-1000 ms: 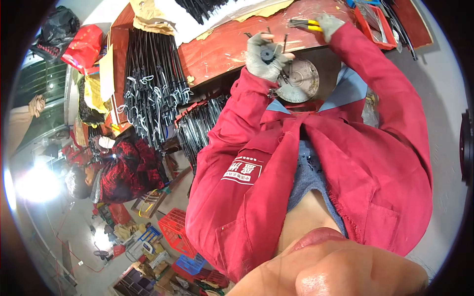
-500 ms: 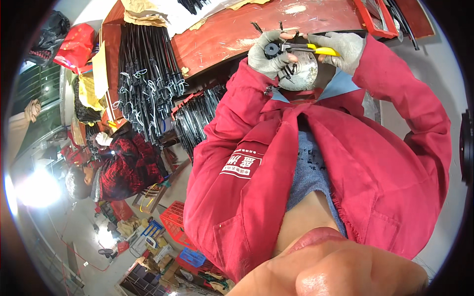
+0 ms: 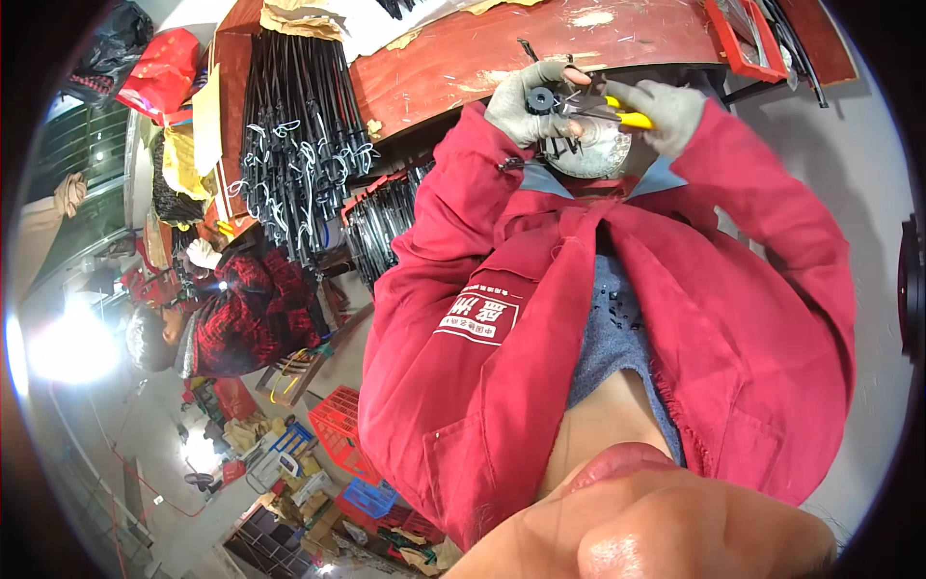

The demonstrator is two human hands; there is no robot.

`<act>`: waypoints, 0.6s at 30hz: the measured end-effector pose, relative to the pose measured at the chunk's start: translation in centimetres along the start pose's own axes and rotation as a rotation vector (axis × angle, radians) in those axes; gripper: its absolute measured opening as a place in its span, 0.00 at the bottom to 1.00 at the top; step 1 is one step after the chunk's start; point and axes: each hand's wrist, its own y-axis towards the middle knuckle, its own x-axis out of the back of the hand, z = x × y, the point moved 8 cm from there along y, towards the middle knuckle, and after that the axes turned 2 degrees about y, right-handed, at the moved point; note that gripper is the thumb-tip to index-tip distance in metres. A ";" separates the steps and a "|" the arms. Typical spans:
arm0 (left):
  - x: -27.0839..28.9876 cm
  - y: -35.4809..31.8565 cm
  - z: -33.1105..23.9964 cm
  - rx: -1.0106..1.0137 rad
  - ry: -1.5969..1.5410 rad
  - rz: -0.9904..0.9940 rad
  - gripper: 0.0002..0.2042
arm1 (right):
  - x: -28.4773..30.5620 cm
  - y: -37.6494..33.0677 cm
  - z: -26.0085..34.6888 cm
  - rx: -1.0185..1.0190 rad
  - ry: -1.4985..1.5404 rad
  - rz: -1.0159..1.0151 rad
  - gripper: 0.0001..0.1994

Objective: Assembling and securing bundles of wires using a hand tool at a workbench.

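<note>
My left hand (image 3: pixel 511 108), in a grey glove with bare fingertips, is closed around a black part with a round ring-like end (image 3: pixel 541 100). Thin black rods stick out from it above and below the fingers. In my right hand (image 3: pixel 672 114), also gloved, are pliers with yellow handles (image 3: pixel 636 121). The handles are spread apart, and the jaws point at the black part beside my left fingers; whether they touch it I cannot tell. Under both hands is a round, whitish, worn surface (image 3: pixel 603 152).
Beyond my hands runs a red tabletop (image 3: pixel 434 82) with a red tray (image 3: pixel 748 43) at its right. Bundles of thin black rods with white ties (image 3: pixel 304 164) hang over the edge at left. Another person (image 3: pixel 256 309) works at far left. Red crates (image 3: pixel 345 434) stand lower left.
My right hand has shifted slightly left, and the pliers' handles have spread apart. The left hand keeps the black part in nearly the same place. The whole view has shifted slightly.
</note>
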 end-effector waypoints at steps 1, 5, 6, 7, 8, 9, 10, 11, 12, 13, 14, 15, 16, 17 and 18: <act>0.5 -0.5 -0.3 0.004 0.010 -0.011 0.27 | 0.5 0.1 0.7 0.012 0.010 -0.003 0.29; 1.1 -0.7 -0.1 -0.061 0.183 0.135 0.29 | 3.5 -1.3 2.3 -0.102 0.019 -0.010 0.32; 1.2 -0.6 -0.3 -0.067 0.188 0.132 0.29 | 4.3 -1.5 2.5 -0.119 0.018 -0.014 0.32; 1.7 -0.6 -0.4 -0.042 0.085 0.084 0.30 | 5.1 -1.6 2.6 -0.137 0.015 -0.016 0.33; 2.1 -1.2 -0.3 -0.007 -0.017 0.028 0.30 | 5.3 -1.8 2.8 -0.151 0.026 -0.014 0.33; 2.5 -1.8 -0.1 0.027 -0.120 -0.029 0.30 | 5.5 -1.9 2.9 -0.165 0.037 -0.010 0.34; 3.0 -2.2 0.2 0.059 -0.223 -0.087 0.31 | 5.4 -1.9 2.8 -0.179 0.047 -0.006 0.34; 3.3 -2.5 0.2 0.061 -0.220 -0.091 0.31 | 5.4 -1.7 2.9 -0.176 0.051 -0.007 0.34; 3.3 -2.7 0.1 0.041 -0.251 -0.055 0.29 | 4.9 -1.4 2.9 -0.140 0.030 0.052 0.35; 3.3 -2.6 0.2 0.018 -0.284 -0.014 0.28 | 4.3 -1.2 2.4 -0.106 0.003 0.111 0.35; 3.3 -2.5 0.2 -0.006 -0.317 0.025 0.26 | 3.8 -0.9 1.9 -0.071 -0.024 0.170 0.35; 3.4 -2.6 0.2 -0.031 -0.348 0.062 0.25 | 3.2 -0.7 1.7 -0.034 -0.052 0.228 0.35; 3.5 -2.5 0.4 -0.031 -0.350 0.066 0.25 | 3.1 -0.6 1.2 -0.038 -0.054 0.228 0.35; 3.4 -2.4 0.8 0.020 -0.358 0.100 0.26 | 1.4 -0.9 0.1 -0.177 0.206 0.388 0.34; 3.4 -2.4 1.1 0.070 -0.365 0.134 0.27 | -0.2 -1.5 -0.4 -0.316 0.467 0.544 0.34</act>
